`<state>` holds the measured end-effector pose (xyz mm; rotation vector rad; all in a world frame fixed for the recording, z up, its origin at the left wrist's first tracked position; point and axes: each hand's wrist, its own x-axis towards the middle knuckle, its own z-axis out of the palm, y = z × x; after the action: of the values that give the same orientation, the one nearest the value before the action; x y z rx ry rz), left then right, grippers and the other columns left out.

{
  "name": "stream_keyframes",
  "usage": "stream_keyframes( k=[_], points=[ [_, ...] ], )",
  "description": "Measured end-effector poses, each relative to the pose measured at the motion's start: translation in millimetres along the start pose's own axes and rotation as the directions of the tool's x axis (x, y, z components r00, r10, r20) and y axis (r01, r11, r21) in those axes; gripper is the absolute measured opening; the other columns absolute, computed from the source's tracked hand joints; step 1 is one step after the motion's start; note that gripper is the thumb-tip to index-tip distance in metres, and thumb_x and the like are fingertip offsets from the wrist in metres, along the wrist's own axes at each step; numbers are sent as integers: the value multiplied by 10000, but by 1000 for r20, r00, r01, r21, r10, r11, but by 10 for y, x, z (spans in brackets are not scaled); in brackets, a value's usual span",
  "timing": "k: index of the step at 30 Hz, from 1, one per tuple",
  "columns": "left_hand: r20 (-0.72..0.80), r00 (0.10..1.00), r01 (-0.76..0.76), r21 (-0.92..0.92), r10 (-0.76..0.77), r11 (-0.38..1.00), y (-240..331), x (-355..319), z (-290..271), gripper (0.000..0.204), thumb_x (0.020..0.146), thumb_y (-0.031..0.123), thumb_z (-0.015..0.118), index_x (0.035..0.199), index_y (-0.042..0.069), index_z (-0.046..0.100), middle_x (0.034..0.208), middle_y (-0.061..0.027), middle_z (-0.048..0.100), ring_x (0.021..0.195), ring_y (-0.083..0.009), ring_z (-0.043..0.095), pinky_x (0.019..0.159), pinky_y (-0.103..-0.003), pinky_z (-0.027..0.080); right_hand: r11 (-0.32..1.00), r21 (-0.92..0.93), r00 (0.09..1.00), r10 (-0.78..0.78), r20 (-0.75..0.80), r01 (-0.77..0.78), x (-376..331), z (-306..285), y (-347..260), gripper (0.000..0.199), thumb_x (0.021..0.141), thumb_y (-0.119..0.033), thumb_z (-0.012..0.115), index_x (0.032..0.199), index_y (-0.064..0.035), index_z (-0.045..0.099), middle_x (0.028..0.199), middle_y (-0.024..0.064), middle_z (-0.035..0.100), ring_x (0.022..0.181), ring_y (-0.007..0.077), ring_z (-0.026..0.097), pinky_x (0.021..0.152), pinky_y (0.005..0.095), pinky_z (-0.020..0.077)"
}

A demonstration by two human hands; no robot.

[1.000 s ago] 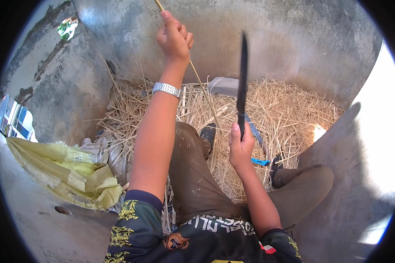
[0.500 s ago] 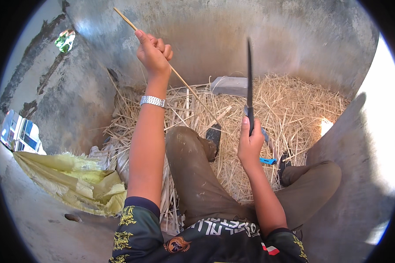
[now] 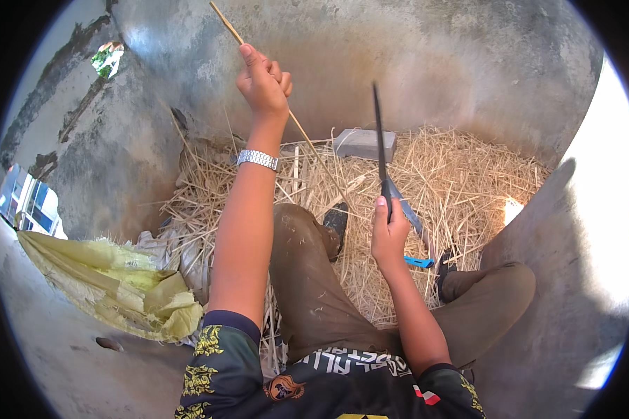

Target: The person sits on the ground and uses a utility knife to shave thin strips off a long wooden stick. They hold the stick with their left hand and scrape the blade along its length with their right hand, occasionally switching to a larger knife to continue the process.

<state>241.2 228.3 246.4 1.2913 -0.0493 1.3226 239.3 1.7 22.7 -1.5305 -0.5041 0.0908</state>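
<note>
My left hand, raised high with a silver watch on the wrist, is closed around a thin bamboo stick. The stick slants from above my thumb down to the right, its lower end over the straw near my foot. In my right hand is a knife, its dark handle gripped and its long narrow blade pointing up. Blade and stick are apart in the picture. Behind my right hand a bluish, blade-like thing lies partly hidden, with a bright blue piece beside its lower end; I cannot tell their kind.
Loose straw and split strips cover the floor around my crossed legs. A grey block lies against the far concrete wall. Torn yellow sacking hangs at the left. Concrete walls enclose me, with a bright opening at the right.
My left hand has shifted right with the stick. The knife has moved slightly left and down, its tip lower and tilted more to the left.
</note>
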Motion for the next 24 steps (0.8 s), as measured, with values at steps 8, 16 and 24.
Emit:
stream_keyframes(
  k=[8, 16, 24],
  points=[
    [33, 999, -3, 58, 1, 998, -73, -60, 62, 594, 998, 670, 468, 732, 169, 292, 561, 59, 229, 435, -53, 176, 414, -271, 128, 935, -305, 968, 223, 112, -180, -330, 243, 1302, 527, 1064, -466, 463, 980, 30, 624, 725, 147, 578, 697, 233, 596, 663, 458, 474],
    [-24, 999, -46, 37, 47, 998, -110, -2, -17, 602, 999, 667, 469, 710, 168, 298, 545, 66, 225, 417, -50, 192, 399, -264, 145, 959, 257, 978, -70, -194, 120, 69, -97, -38, 336, 1094, -363, 473, 969, -56, 528, 630, -57, 388, 546, 69, 376, 507, 252, 319],
    [-57, 996, -64, -8, 64, 998, -40, -21, 117, 603, 1017, 608, 498, 669, 167, 278, 544, 74, 243, 420, -36, 189, 378, -243, 158, 895, -437, 963, 191, 190, -92, -376, 278, 1386, 435, 1057, -396, 511, 947, 25, 501, 679, 232, 585, 622, 339, 587, 623, 471, 460]
  ],
)
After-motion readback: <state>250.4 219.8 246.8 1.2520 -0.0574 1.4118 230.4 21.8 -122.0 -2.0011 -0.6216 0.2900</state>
